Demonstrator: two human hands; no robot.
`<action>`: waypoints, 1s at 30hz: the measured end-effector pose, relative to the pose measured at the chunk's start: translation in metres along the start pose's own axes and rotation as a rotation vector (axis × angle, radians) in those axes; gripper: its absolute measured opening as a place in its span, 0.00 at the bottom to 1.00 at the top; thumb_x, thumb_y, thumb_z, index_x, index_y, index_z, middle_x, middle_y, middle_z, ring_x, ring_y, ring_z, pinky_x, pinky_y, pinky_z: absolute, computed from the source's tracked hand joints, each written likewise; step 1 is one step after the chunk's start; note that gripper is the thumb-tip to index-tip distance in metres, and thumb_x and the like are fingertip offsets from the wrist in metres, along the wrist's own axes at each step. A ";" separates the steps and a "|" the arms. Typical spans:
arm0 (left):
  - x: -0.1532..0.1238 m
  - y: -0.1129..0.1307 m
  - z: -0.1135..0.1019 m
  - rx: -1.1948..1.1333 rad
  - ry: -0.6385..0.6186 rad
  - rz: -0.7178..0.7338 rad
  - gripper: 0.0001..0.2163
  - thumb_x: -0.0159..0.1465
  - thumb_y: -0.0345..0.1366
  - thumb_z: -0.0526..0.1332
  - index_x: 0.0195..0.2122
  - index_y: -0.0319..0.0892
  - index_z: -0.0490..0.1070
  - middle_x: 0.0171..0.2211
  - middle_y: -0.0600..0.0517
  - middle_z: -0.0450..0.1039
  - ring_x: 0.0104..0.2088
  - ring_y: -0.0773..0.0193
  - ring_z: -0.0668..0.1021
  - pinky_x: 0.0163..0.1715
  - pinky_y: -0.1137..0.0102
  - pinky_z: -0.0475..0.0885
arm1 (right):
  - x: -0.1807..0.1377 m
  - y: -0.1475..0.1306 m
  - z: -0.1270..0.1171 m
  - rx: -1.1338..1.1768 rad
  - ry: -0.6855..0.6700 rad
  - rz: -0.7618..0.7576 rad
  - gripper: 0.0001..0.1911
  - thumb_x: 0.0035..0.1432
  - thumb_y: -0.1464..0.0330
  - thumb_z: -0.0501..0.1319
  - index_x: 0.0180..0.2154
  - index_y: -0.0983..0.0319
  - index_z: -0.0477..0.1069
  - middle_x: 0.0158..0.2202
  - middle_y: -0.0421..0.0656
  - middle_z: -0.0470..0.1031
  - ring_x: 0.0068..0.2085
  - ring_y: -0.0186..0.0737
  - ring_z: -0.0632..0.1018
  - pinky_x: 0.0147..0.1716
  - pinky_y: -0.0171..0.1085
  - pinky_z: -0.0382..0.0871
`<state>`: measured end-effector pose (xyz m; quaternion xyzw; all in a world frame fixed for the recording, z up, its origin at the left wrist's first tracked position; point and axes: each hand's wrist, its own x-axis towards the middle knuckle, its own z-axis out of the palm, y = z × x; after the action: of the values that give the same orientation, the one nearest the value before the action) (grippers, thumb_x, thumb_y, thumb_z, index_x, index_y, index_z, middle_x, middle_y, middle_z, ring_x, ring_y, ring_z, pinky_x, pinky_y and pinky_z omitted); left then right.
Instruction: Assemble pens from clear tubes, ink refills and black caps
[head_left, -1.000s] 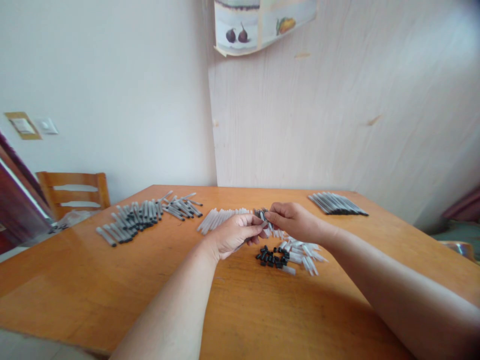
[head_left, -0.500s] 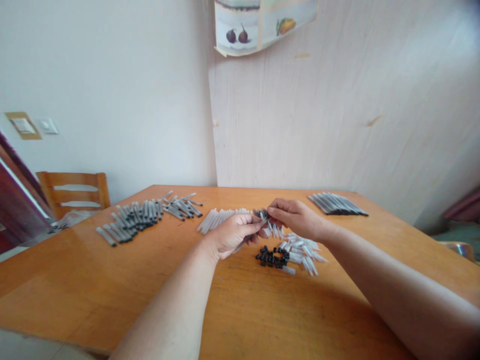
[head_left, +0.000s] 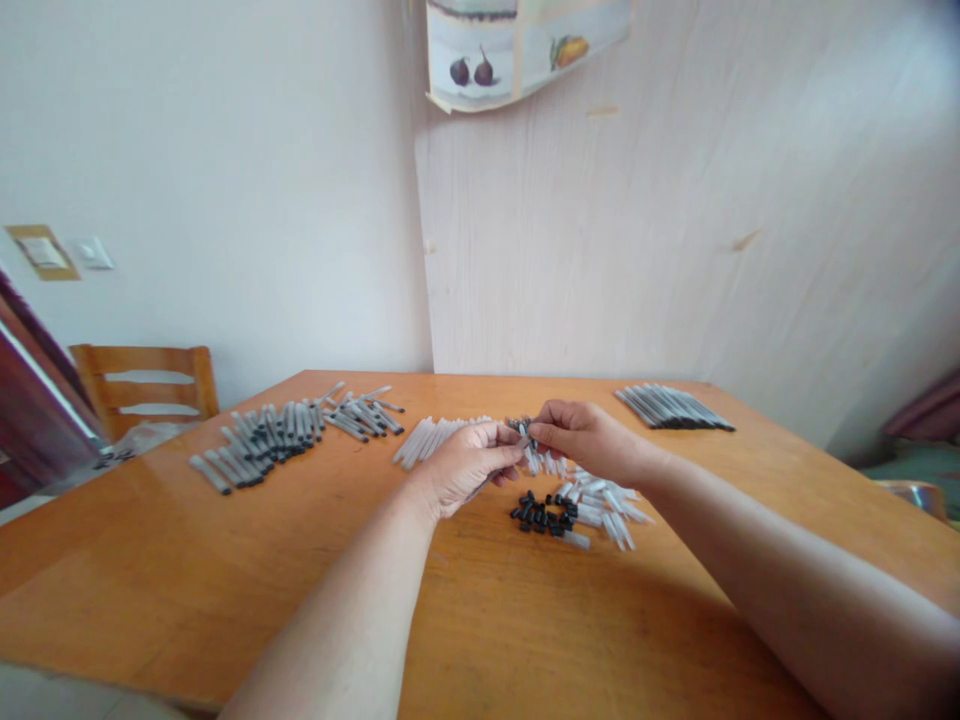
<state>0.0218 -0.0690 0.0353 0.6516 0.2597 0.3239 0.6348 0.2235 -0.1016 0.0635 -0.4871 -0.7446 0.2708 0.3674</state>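
Note:
My left hand (head_left: 471, 465) is closed around a slim greyish pen barrel (head_left: 480, 487), which slants up to the right. At the barrel's upper end my right hand (head_left: 570, 432) pinches with thumb and fingertips; the small thing between them is too blurred to make out. Behind my left hand lies a row of whitish translucent tubes (head_left: 420, 443). Small dark-tipped parts (head_left: 541, 462) lie just below my right fingers, partly hidden. Nearer to me are a cluster of short black plugs (head_left: 536, 515) and a loose heap of clear pen caps (head_left: 600, 500).
On the left of the wooden table (head_left: 315, 590) lies a spread of grey tubes with black ends (head_left: 281, 432). A neat row of long grey pens with black ends (head_left: 671, 408) lies at the back right. A wooden chair (head_left: 150, 385) stands beyond the left edge.
My right fingertips have shifted slightly left and down along the barrel, closer to my left thumb. The piles on the table look the same.

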 end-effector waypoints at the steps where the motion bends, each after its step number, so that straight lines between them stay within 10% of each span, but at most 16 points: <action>1: 0.000 0.001 0.000 0.004 0.008 -0.020 0.14 0.58 0.44 0.65 0.39 0.38 0.73 0.34 0.48 0.75 0.27 0.70 0.73 0.28 0.72 0.63 | 0.000 0.000 -0.001 0.011 0.006 -0.007 0.15 0.58 0.57 0.58 0.31 0.63 0.69 0.24 0.38 0.69 0.26 0.32 0.68 0.26 0.32 0.61; 21: 0.002 -0.002 0.000 0.276 0.152 0.079 0.15 0.52 0.43 0.70 0.33 0.38 0.72 0.29 0.53 0.72 0.30 0.68 0.71 0.32 0.72 0.64 | 0.004 0.004 0.001 0.311 0.038 0.178 0.16 0.54 0.56 0.62 0.28 0.62 0.66 0.22 0.38 0.69 0.21 0.28 0.64 0.20 0.32 0.54; 30: -0.002 0.003 0.002 0.197 0.075 -0.052 0.18 0.63 0.49 0.57 0.36 0.37 0.74 0.27 0.49 0.75 0.24 0.68 0.71 0.27 0.71 0.63 | 0.006 0.007 -0.004 0.357 0.111 0.165 0.16 0.53 0.56 0.63 0.28 0.62 0.65 0.24 0.39 0.71 0.22 0.29 0.66 0.20 0.31 0.57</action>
<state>0.0220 -0.0716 0.0380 0.6912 0.3307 0.3046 0.5658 0.2292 -0.0935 0.0623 -0.4876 -0.6211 0.4002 0.4650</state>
